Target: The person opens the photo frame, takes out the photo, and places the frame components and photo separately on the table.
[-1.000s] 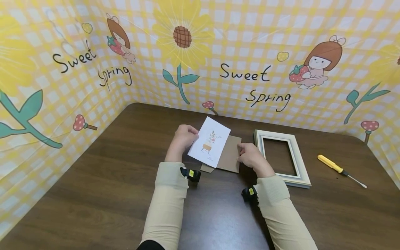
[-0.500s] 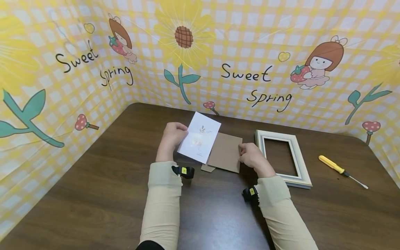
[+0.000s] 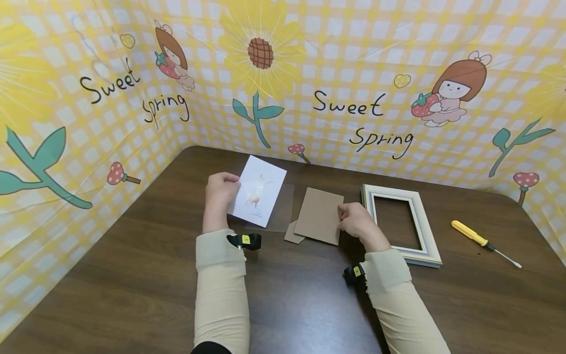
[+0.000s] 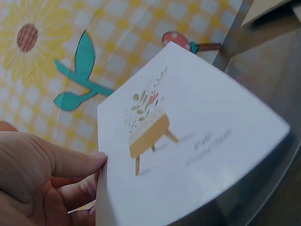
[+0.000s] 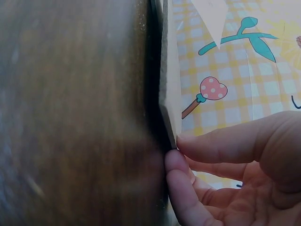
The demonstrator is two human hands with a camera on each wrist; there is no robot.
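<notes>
My left hand (image 3: 219, 195) pinches the left edge of a white card (image 3: 260, 189) printed with a potted plant. The card is tilted up, and its print shows sharply in the left wrist view. Partly behind the card, a clear sheet (image 3: 284, 209) lies on the table. To the right is a brown backing board (image 3: 319, 216) with a small folded flap (image 3: 293, 233) sticking out at its lower left. My right hand (image 3: 355, 220) pinches the board's right edge between thumb (image 5: 216, 141) and fingers; the right wrist view shows the board edge-on.
A cream picture frame (image 3: 428, 228) lies just right of my right hand, with bare table showing through its opening. Further right is a yellow-handled screwdriver (image 3: 469, 233). A yellow checked cloth (image 3: 345, 64) hangs behind the dark wooden table (image 3: 132, 275).
My left hand has carried the card leftward, off the backing board. The board's whole face and the clear sheet have come into view. My right hand has stayed at the board's edge.
</notes>
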